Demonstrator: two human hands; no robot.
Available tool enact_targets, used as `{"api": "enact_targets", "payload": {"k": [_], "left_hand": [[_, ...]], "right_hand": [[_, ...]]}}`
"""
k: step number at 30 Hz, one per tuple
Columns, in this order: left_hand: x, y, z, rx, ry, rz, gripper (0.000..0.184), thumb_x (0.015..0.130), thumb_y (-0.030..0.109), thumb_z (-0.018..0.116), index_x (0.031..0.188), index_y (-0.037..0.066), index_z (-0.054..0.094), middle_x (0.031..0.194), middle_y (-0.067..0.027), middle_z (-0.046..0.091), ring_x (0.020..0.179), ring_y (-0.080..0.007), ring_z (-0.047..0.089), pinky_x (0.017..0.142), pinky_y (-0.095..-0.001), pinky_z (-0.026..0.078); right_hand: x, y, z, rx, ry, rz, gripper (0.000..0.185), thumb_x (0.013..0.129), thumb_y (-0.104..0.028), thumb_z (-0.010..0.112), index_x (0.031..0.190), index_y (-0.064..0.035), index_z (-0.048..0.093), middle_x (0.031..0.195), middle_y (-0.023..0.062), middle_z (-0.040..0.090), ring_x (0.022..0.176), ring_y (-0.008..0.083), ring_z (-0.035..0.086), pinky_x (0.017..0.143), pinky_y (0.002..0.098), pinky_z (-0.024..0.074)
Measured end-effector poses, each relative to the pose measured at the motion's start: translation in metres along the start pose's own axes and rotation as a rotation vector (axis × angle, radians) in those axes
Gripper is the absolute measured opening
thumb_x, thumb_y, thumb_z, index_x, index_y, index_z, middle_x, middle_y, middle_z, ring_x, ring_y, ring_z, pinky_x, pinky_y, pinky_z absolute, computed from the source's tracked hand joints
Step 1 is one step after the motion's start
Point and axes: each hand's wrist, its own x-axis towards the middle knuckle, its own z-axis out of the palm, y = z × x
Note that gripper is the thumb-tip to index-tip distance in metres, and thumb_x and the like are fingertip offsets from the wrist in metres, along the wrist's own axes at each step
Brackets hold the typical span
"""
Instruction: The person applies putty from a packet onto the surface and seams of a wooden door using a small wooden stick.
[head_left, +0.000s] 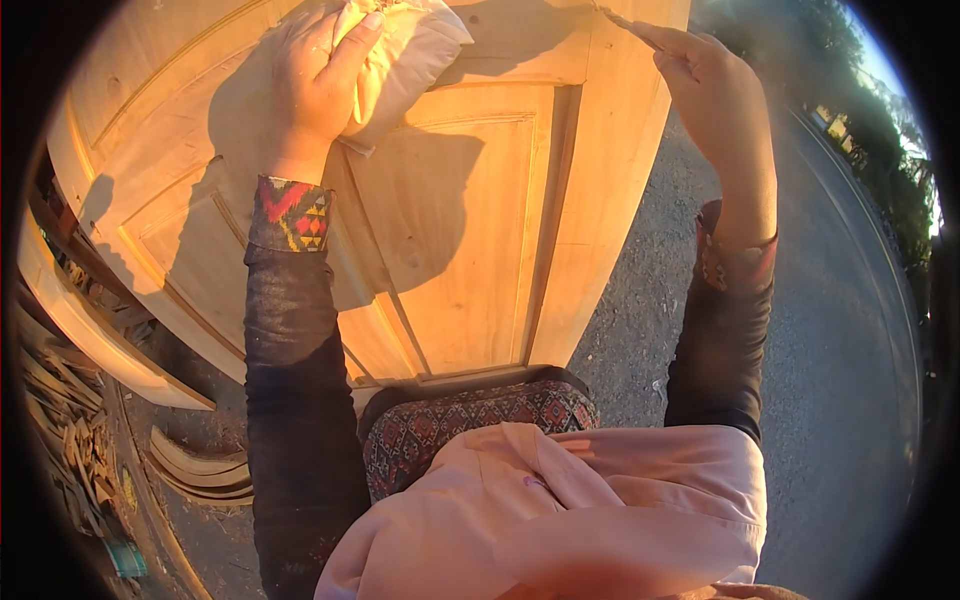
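Note:
My left hand [312, 85] is closed on a crumpled pale bag [415, 60], its thumb laid across the top, where some brownish stuff shows at the frame's upper edge. Beneath it lies a light wooden panelled door [470, 230], with raised panels and grooves. Over the door's right edge, my right hand [722, 105] pinches a thin, narrow tool [625, 22] that points left toward the wood. The tool's tip is close to the door surface; whether it touches cannot be made out.
Another curved wooden piece [110, 330] stands at the left. Wood strips [70, 450] and stacked curved offcuts [200, 470] lie on the ground there. A paved road [840, 350] runs along the right, with trees [830, 60] beyond. Shadows of my arms and head fall on the door.

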Motion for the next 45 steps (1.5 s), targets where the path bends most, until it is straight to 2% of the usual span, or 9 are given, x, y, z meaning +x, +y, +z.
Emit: {"api": "enact_targets", "payload": {"k": [3,6,7,10,20,29,32,40,45], "left_hand": [[-0.002,0.007,0.006,0.057,-0.005,0.083,0.025,0.093,0.02,0.055,0.094,-0.003,0.065,0.081,-0.0035,0.06,0.077,-0.0139,0.052,0.072,-0.0276,0.041],[0.003,0.013,0.003,0.134,0.005,0.183,0.025,0.093,0.02,0.055,0.095,-0.003,0.065,0.083,-0.0047,0.061,0.079,-0.0144,0.053,0.074,-0.0278,0.042],[0.004,0.013,0.003,0.117,0.03,0.184,0.024,0.092,0.021,0.056,0.093,-0.001,0.066,0.081,-0.0061,0.061,0.077,-0.0183,0.053,0.073,-0.0302,0.041],[0.004,0.012,0.006,0.081,0.058,0.168,0.023,0.089,0.023,0.058,0.089,0.003,0.068,0.075,-0.0088,0.06,0.073,-0.026,0.053,0.07,-0.0351,0.04],[0.003,0.02,0.006,0.045,0.043,0.136,0.022,0.09,0.02,0.056,0.09,0.0,0.067,0.074,-0.0091,0.059,0.073,-0.0245,0.053,0.069,-0.0343,0.041],[0.004,0.013,0.004,0.025,0.034,0.123,0.022,0.09,0.019,0.056,0.091,-0.001,0.066,0.075,-0.0097,0.059,0.074,-0.0227,0.053,0.069,-0.0334,0.041],[0.004,0.011,0.003,0.031,0.025,0.108,0.023,0.091,0.02,0.056,0.091,0.0,0.067,0.075,-0.0096,0.059,0.074,-0.0221,0.053,0.069,-0.0333,0.041],[0.002,0.008,0.004,-0.024,0.019,0.04,0.023,0.092,0.017,0.055,0.097,-0.003,0.065,0.085,-0.0067,0.063,0.079,-0.0161,0.056,0.073,-0.0288,0.044],[0.001,0.009,0.0,-0.101,0.017,-0.015,0.024,0.092,0.015,0.055,0.102,-0.005,0.064,0.092,-0.0047,0.065,0.082,-0.0119,0.058,0.075,-0.0256,0.045]], "right_hand": [[0.004,-0.007,0.011,0.059,0.084,-0.079,0.031,0.09,-0.017,0.054,0.118,-0.0235,0.066,0.07,0.0099,0.052,0.062,0.0178,0.052,0.06,0.0312,0.0431],[-0.017,-0.008,0.026,-0.019,0.06,0.019,0.032,0.087,-0.01,0.056,0.115,-0.0203,0.068,0.072,0.0091,0.056,0.069,0.0253,0.062,0.064,0.0337,0.0507],[-0.028,-0.008,0.021,-0.011,0.035,0.032,0.03,0.088,-0.012,0.055,0.114,-0.0195,0.068,0.07,0.0098,0.056,0.063,0.0239,0.059,0.062,0.0335,0.0496],[-0.047,-0.008,0.018,0.396,0.2,0.252,0.029,0.089,-0.012,0.055,0.114,-0.0192,0.069,0.072,0.0086,0.057,0.064,0.0217,0.058,0.062,0.0326,0.0496],[-0.057,0.009,0.095,0.137,0.407,0.073,0.036,0.087,-0.008,0.06,0.12,-0.0225,0.065,0.088,0.0079,0.058,0.071,0.0216,0.062,0.063,0.0323,0.0537],[-0.07,0.001,0.07,0.204,0.19,0.176,0.033,0.087,-0.011,0.061,0.119,-0.0181,0.065,0.082,0.0065,0.06,0.065,0.0167,0.06,0.062,0.0299,0.0517],[-0.066,0.009,0.058,0.683,0.207,0.378,0.03,0.088,-0.011,0.06,0.118,-0.0129,0.066,0.079,0.005,0.064,0.067,0.0113,0.059,0.063,0.027,0.0493],[-0.024,0.042,0.047,0.54,0.057,0.225,0.026,0.086,-0.027,0.068,0.092,-0.0016,0.071,0.071,-0.003,0.059,0.065,0.0054,0.049,0.059,0.0208,0.0401],[-0.006,0.047,0.043,0.537,-0.055,0.315,0.032,0.082,-0.033,0.072,0.079,-0.001,0.068,0.065,-0.0014,0.057,0.061,0.0053,0.048,0.057,0.0206,0.0384]]}}
